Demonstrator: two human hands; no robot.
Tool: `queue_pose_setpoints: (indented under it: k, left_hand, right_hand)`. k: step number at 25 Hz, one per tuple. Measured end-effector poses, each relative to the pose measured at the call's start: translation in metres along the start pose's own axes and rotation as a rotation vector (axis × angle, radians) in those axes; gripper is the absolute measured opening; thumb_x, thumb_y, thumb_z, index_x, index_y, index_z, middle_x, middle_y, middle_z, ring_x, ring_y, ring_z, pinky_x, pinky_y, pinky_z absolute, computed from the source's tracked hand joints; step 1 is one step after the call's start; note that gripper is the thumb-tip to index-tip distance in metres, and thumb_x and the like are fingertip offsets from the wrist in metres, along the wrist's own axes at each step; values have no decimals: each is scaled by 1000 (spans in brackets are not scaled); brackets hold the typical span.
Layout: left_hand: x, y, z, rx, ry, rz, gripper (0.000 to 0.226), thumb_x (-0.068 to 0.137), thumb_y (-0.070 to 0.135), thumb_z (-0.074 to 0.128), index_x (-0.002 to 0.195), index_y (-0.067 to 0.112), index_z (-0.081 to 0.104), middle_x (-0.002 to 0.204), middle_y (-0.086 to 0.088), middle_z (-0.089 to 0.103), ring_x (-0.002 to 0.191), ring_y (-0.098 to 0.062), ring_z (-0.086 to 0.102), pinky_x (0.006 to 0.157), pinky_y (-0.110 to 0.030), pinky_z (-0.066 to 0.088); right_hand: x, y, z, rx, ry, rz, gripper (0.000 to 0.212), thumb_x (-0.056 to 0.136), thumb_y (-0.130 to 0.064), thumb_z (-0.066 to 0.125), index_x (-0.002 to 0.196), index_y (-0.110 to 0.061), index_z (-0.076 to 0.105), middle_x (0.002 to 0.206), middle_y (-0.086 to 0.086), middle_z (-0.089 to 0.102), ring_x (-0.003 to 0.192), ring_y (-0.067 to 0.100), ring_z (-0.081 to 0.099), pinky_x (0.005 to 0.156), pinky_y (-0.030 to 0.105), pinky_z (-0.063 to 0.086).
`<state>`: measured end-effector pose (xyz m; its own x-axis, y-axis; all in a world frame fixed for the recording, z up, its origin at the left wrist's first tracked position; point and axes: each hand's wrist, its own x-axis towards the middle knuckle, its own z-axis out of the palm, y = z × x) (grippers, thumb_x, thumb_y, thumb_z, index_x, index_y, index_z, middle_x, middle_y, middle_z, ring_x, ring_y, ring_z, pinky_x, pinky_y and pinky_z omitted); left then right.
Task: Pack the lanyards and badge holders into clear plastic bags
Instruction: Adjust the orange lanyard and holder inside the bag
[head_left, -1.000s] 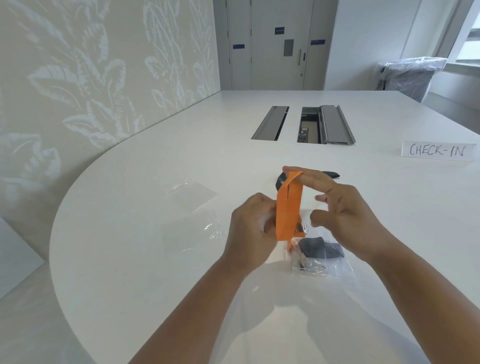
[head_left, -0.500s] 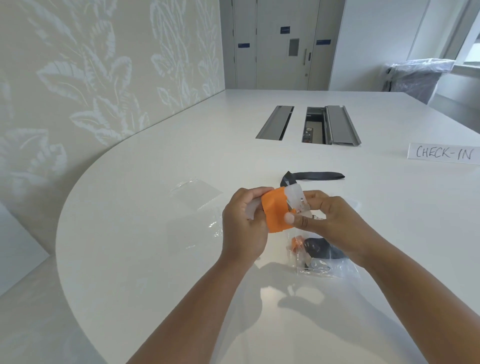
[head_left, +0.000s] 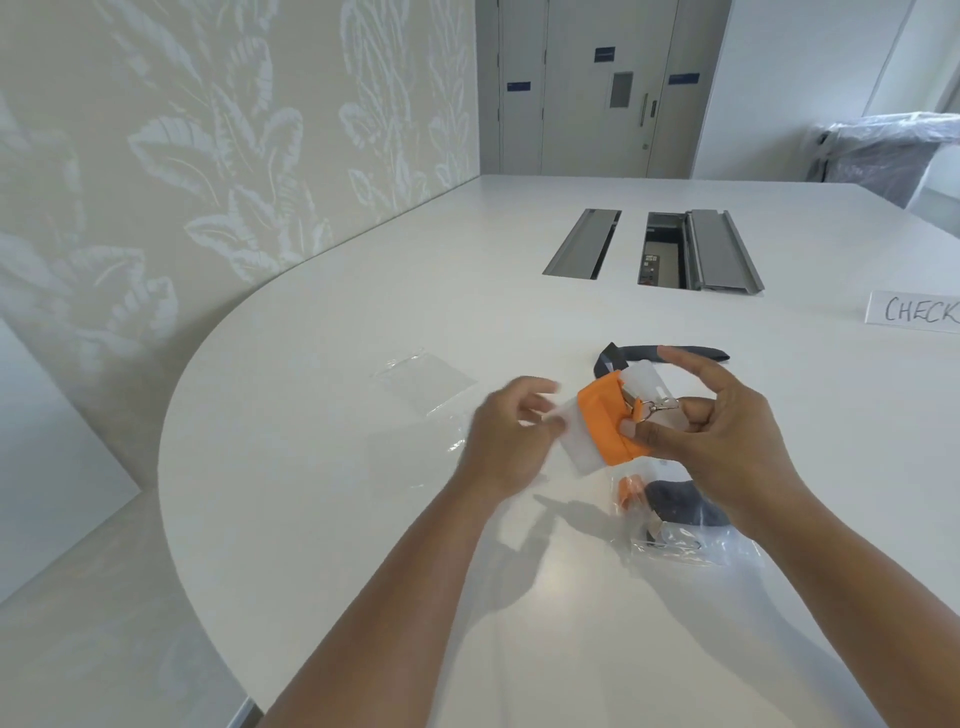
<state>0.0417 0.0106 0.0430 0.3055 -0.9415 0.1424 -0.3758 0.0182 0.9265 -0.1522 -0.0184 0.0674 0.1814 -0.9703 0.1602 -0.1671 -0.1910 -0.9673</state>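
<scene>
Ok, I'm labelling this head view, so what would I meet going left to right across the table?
empty clear bag → left hand → orange lanyard → right hand → handwritten sign

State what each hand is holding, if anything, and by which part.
The right hand pinches the folded orange lanyard beside its metal clip. The left hand is blurred beside the badge holder; its hold cannot be told.
</scene>
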Motion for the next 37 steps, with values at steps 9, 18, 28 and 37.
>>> queue_pose_setpoints:
  k: [9,18,28,37]
  left_hand:
    - [13,-19,-23,790,232,-371,26,85,32,65,97,10,57,111,-7,58,104,-28,57,72,-33,44]
    - [8,-16,-10,526,333,37,20,84,-3,55,82,10,69,76,-4,70,73,-27,63,59,-26,46]
    - [4,-22,-2,667,-19,120,25,85,4,59,91,21,75,95,2,73,90,-20,67,78,-27,51]
    - [-4,-11,36,896,-145,348,28,95,33,57,111,13,68,112,-5,67,109,-25,58,89,-35,46]
  right_hand:
    - [-1,0,-1,82,5,51,74,71,1,84,132,-29,57,79,11,76,72,17,73,62,30,61]
    - [1,12,2,-65,-74,49,35,73,-1,81,89,-32,76,92,14,71,80,34,73,72,46,63]
    - [12,15,-8,194,184,85,36,75,2,80,106,-12,68,106,19,67,93,32,72,66,35,62]
    - [17,16,-14,332,307,127,46,77,3,79,114,-16,60,110,25,61,95,32,70,61,34,61]
